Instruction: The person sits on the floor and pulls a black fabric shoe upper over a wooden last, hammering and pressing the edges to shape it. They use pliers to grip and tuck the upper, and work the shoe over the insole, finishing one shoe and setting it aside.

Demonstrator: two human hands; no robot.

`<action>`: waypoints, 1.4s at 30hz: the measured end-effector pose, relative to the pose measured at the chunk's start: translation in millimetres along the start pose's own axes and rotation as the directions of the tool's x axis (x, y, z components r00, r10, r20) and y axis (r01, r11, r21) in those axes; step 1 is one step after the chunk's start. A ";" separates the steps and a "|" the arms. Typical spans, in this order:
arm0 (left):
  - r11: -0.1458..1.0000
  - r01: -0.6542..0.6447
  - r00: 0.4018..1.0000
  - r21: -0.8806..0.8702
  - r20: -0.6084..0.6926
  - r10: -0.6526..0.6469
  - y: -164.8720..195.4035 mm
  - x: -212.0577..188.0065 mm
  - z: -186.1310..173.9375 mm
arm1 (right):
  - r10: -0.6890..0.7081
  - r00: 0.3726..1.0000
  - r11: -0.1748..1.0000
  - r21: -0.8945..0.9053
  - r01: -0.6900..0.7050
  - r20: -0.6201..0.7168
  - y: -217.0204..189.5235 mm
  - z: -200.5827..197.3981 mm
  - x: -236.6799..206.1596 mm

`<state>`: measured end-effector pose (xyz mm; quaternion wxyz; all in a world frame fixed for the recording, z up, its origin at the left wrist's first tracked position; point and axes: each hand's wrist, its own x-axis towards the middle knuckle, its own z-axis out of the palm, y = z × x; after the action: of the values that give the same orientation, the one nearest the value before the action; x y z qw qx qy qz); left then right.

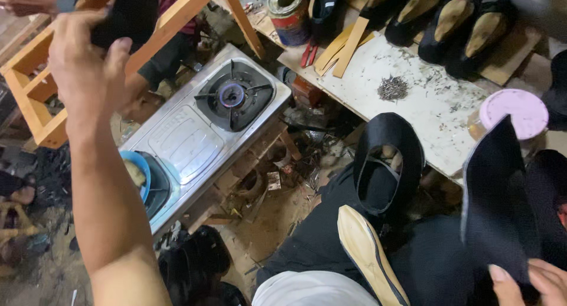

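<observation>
The left hand (88, 58) is reaching up and away from the stove (201, 134), its fingers closing around a black shoe piece (133, 13) held above the stove's far-left corner. Behind that piece, a wooden frame (44, 75) is standing just left of the stove. The right hand (534, 282) is sitting far right of the stove, at the lower edge of view; its fingertips are pinching the bottom of a dark upper (502, 205), which is standing upright there. How fully this hand is closing cannot be told, since only the fingertips are showing.

On the stove, the far burner (232, 95) is burning with a small blue flame, and a blue bowl (137, 173) is resting on the near burner. Right of the stove, a black shoe (387, 161) is lying on the person's lap, with a tan sole (369, 256) leaning beside it. Beyond the shoe, further right of the stove, a white board (425, 99) is carrying a pile of nails (393, 87), with wooden sticks (342, 46) at its far-left edge, a tin can (289, 10) just beyond it, and a pink lid (514, 112) at its right end. A row of shoes (455, 19) is lining up past the board.
</observation>
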<state>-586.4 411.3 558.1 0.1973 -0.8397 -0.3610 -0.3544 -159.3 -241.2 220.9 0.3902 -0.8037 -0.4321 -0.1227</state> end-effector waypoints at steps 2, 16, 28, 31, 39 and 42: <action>0.960 -0.103 0.994 -0.262 -0.048 0.094 18.3 -5.1 -2.0 | -0.069 0.996 0.988 -0.133 0.075 0.054 -48.6 -6.5 19.8; 0.291 -0.282 0.747 -0.914 -0.019 0.665 284.3 -132.7 -10.6 | -0.288 0.955 0.934 0.240 0.263 0.073 -310.1 -39.7 106.8; 0.103 -0.168 0.741 -0.980 -0.056 0.670 339.2 -152.0 -12.1 | -0.254 0.950 0.950 0.230 0.209 0.184 -268.3 -27.8 110.5; 0.238 0.009 0.960 -0.971 0.075 0.270 346.6 -156.8 -7.5 | -0.349 0.930 0.928 0.181 0.325 0.117 -266.0 -29.4 112.6; -0.672 0.738 0.549 -0.058 0.630 0.549 329.8 -182.0 51.9 | -0.282 0.935 0.958 0.121 0.261 0.218 -269.0 -10.7 107.3; -0.739 0.669 0.527 0.076 0.653 0.544 337.6 -197.9 62.1 | -0.182 0.968 0.973 0.175 0.152 0.174 -277.8 3.4 98.7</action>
<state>-403.0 132.1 345.0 -0.9574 -0.2505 -0.0791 -0.1202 -320.5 -90.1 416.1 0.3990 -0.7384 -0.5420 -0.0432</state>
